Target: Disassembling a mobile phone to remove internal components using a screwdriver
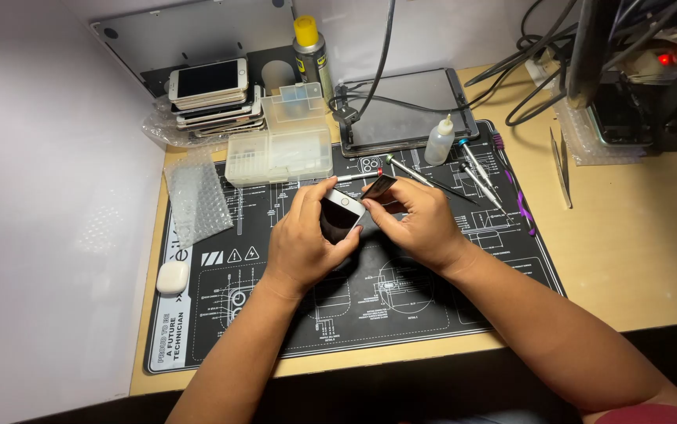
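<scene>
— Gripping what, exactly?
— One white smartphone [341, 213], above the middle of the black repair mat [401, 306]; the left hand [301, 243] has its fingers wrapped around it, and the right hand [421, 222] pinches a thin dark pry tool [378, 186] at its top edge.
— And counted around the mat?
— One stack of phones [214, 98] beyond its far left corner, one clear plastic organizer box [279, 145] on its far edge, contents unreadable, one small dropper bottle [439, 141], about three screwdrivers [476, 177], one white earbud case [172, 276].

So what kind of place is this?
Probably a phone repair bench: a stack of phones sits at the back, small screwdrivers lie on a black repair mat, and both hands work on a white phone.
</scene>
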